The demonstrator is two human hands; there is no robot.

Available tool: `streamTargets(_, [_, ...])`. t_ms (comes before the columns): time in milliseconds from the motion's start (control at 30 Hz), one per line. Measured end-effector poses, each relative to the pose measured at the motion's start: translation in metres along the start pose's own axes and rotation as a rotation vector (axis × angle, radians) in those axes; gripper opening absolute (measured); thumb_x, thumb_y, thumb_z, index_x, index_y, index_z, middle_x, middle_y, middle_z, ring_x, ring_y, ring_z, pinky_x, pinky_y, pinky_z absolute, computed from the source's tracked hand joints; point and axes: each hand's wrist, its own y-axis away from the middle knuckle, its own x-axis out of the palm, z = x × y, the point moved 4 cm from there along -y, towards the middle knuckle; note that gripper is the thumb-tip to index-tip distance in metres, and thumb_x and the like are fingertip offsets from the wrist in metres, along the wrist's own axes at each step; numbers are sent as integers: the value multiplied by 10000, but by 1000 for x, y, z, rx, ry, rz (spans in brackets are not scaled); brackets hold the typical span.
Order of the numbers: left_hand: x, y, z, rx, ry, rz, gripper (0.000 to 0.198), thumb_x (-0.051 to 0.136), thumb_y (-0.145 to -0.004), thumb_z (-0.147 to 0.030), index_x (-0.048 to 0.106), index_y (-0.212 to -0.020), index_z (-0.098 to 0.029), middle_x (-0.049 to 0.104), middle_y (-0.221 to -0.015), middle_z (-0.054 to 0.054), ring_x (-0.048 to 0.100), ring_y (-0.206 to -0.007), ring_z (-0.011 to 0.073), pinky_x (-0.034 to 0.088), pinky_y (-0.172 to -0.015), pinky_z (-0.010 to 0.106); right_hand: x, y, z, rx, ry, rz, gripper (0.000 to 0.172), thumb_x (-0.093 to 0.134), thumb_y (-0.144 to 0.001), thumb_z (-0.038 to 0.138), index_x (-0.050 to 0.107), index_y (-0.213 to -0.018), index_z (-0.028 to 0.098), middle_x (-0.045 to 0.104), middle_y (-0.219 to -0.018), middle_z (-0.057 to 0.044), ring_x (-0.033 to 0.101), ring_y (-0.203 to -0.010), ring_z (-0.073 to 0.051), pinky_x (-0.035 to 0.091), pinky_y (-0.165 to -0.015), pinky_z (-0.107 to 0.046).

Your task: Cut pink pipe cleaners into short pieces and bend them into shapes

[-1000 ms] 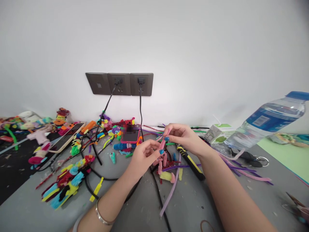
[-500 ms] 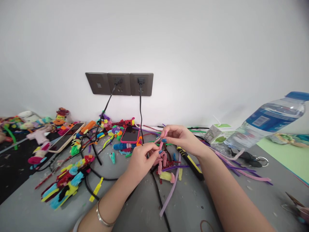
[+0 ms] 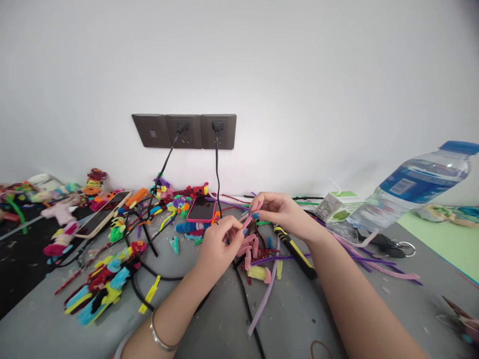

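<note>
Between my two hands is a pink pipe cleaner (image 3: pixel 247 221), raised over the middle of the table. My left hand (image 3: pixel 221 249) pinches its lower end between thumb and forefinger. My right hand (image 3: pixel 281 213) is closed on the upper part, where a short pink end sticks up past the fingers. Just below the hands lie several bent pink pipe cleaner pieces (image 3: pixel 248 258) and a yellow-and-pink roll (image 3: pixel 259 273). A long lilac pipe cleaner (image 3: pixel 265 304) trails toward me, and a purple one (image 3: pixel 286 258) crosses it.
A black-and-yellow handled tool (image 3: pixel 297 254) lies by my right wrist. Black cables (image 3: pixel 243 294) run across the table (image 3: pixel 209 324). To the right are a water bottle (image 3: pixel 415 182), a drink carton (image 3: pixel 340 205) and scissors (image 3: pixel 458 314). Phones, a glue gun (image 3: pixel 62 212) and colourful pipe cleaner figures (image 3: pixel 108 279) fill the left.
My left hand has shifted slightly left and down, away from the right fingertips, and more of the pink pipe cleaner shows between them. The right hand has barely moved.
</note>
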Motion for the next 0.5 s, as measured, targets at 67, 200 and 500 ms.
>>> streamTargets(67, [-2, -1, 3, -70, 88, -58, 47, 672, -761, -207, 641, -727, -198, 560, -662, -16, 485, -601, 132, 348, -589, 233, -1, 0, 0, 6, 7, -5, 230, 762, -779, 368, 663, -813, 163, 651, -800, -34, 589, -726, -149, 463, -676, -276])
streamTargets(200, [-4, -4, 10, -201, 339, -144, 159, 755, -723, -307, 682, -794, -185, 643, -724, 11, 575, -675, 149, 413, -617, 238, 3, 0, 1, -7, -16, 53, 227, 776, -768, 349, 653, -740, 160, 637, -808, -35, 580, -737, -147, 453, -682, -274])
streamTargets(500, [0, -5, 17, -363, 697, -165, 290, 861, -625, -368, 728, -789, -168, 699, -754, 23, 613, -710, 116, 444, -622, 208, 16, -3, 2, -108, 2, 136, 184, 755, -801, 301, 655, -729, 164, 609, -800, -23, 556, -739, -144, 435, -684, -273])
